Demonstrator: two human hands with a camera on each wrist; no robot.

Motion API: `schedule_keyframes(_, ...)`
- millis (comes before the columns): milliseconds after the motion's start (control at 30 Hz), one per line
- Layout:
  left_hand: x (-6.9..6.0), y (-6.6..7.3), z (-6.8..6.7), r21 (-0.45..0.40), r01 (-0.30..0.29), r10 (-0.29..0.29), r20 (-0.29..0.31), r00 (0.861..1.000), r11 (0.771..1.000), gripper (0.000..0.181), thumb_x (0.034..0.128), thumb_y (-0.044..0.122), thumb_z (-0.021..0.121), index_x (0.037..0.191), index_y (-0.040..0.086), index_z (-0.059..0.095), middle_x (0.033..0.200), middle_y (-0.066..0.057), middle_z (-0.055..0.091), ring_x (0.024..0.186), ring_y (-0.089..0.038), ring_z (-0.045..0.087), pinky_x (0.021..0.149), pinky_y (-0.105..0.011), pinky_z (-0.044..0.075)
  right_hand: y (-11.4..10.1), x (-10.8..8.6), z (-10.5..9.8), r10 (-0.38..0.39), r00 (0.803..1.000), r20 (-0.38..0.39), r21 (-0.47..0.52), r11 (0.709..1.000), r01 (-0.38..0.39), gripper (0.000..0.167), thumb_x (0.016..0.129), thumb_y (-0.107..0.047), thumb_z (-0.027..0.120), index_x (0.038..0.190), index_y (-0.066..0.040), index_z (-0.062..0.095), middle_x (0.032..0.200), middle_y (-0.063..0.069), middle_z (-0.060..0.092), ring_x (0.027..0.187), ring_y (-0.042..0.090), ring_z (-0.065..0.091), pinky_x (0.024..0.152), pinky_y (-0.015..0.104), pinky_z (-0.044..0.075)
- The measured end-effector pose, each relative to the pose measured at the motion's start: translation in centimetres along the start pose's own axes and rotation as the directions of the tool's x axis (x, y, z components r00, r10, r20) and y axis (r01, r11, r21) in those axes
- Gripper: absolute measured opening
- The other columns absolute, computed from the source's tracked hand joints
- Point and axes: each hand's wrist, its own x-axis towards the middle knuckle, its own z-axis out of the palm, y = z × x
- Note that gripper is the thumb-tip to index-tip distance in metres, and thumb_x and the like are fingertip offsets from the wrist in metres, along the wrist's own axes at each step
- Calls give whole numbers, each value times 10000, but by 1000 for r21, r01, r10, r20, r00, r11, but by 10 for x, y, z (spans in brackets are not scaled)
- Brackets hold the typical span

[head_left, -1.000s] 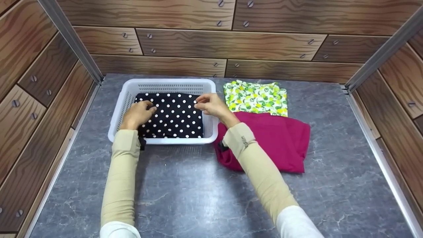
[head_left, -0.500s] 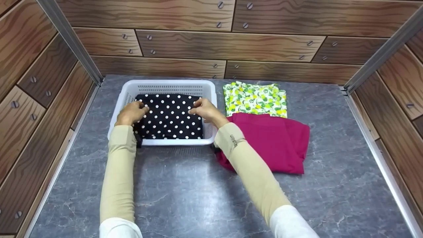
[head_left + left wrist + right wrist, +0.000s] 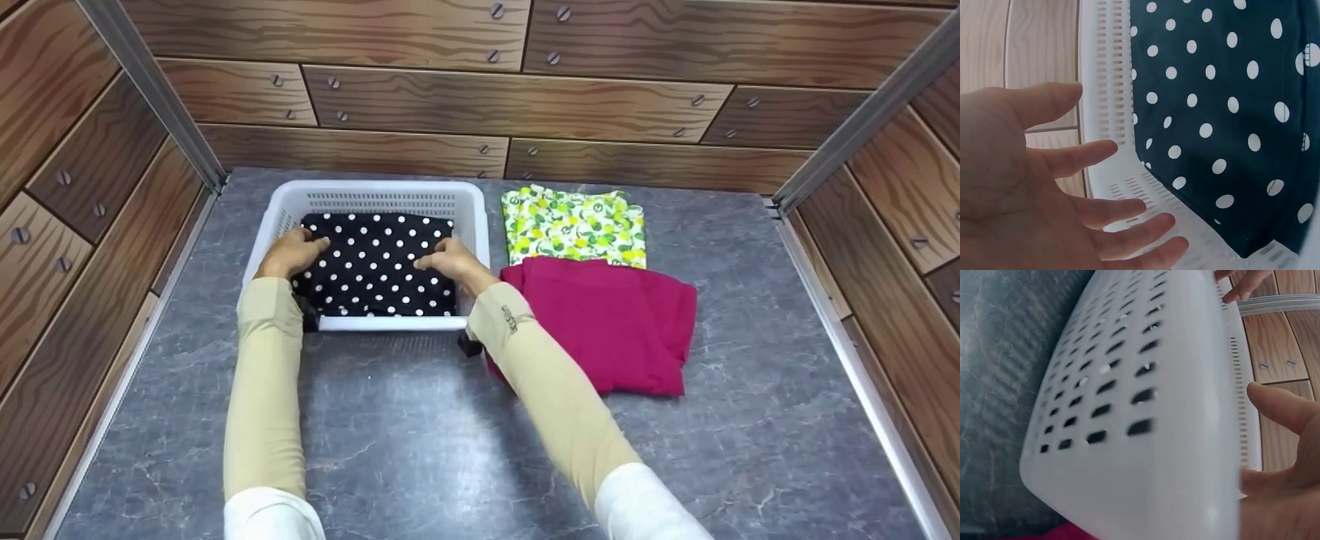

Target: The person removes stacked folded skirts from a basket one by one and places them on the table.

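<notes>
Black cloth with white dots (image 3: 375, 262) lies folded flat inside a white perforated basket (image 3: 390, 323). Over the cloth's left part is the left hand (image 3: 289, 253); in the left wrist view that hand (image 3: 1100, 197) has its fingers spread and nothing between them, beside the dotted cloth (image 3: 1213, 101). The right hand (image 3: 455, 264) is over the cloth's right part, thumb pointing left. In the right wrist view the basket wall (image 3: 1185, 410) hides the cloth's surface and part of the right hand (image 3: 1289, 439), whose thumb and a finger stand apart. Contact with the cloth cannot be told.
Right of the basket, a folded cloth with a yellow and green print (image 3: 574, 225) lies behind a crimson cloth (image 3: 607, 322), which overlaps its front edge. The right forearm crosses the crimson cloth's left part. Wood-patterned walls (image 3: 420, 97) and metal rails enclose the grey surface (image 3: 405, 450).
Both hands have moved left over the dotted cloth, the right one also slightly toward the front. The cloths and basket look the same, apart from a small shift of the whole view.
</notes>
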Motion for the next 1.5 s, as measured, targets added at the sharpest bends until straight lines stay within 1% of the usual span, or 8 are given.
schedule_keyframes(333,12,-8,0,-93,13,-9,36,999,996,607,1070,255,412,1470,-189,300,1514,-358,335,1391,-452,335,1180,-494,255,13,3,11,26,1000,-8,123,992,-25,604,895,-119,706,1401,95,455,1385,227,496,1228,316,487,1037,446,441)
schedule_keyframes(667,22,-23,6,-131,-5,17,93,996,991,601,1067,250,422,1439,-211,317,1459,-371,362,1330,-447,365,1146,-513,307,19,4,17,11,1000,-25,85,996,-9,638,898,-113,705,1438,89,433,1429,240,485,1296,344,473,1074,425,417)
schedule_keyframes(767,22,-26,8,-240,45,-17,118,993,970,661,1059,243,434,1507,-181,194,1530,-361,267,1384,-441,310,1157,-522,299,20,5,19,0,999,-36,68,998,2,636,891,-115,714,1435,77,449,1439,232,488,1308,334,466,1090,408,400)
schedule_keyframes(833,21,-26,10,-319,89,-48,134,990,943,731,1051,241,449,1543,-148,73,1570,-349,197,1414,-443,275,1158,-539,297,21,5,20,-3,999,-40,63,998,6,628,885,-115,720,1429,68,465,1434,229,498,1293,335,480,1084,406,404)
schedule_keyframes(900,20,-25,11,-385,112,-61,141,988,916,734,1046,214,464,1558,-113,52,1570,-337,198,1413,-445,288,1146,-550,315,22,6,21,14,999,-31,79,997,-12,626,885,-116,724,1435,46,473,1433,217,501,1275,327,489,1072,418,417)
schedule_keyframes(1100,21,-19,11,-203,59,-29,150,988,977,793,1042,284,487,1561,-127,50,1599,-342,161,1426,-470,262,1172,-521,276,22,7,21,43,999,-25,139,990,-39,594,876,-95,729,1408,35,497,1406,208,514,1270,315,487,1083,429,406)
schedule_keyframes(1267,21,-16,10,-205,73,-40,161,986,976,850,1035,298,497,1549,-140,-19,1612,-350,99,1430,-486,249,1170,-530,278,23,9,22,15,1000,-16,147,989,-13,567,864,-69,723,1379,58,520,1413,221,508,1269,311,480,1082,365,396)
schedule_keyframes(1500,27,-24,14,-230,88,-50,167,985,969,902,1025,263,516,1518,-169,-102,1617,-356,-12,1438,-513,217,1161,-598,253,25,9,23,35,999,3,151,988,-35,485,873,-57,718,1311,82,563,1387,206,526,1201,268,495,1025,355,440)
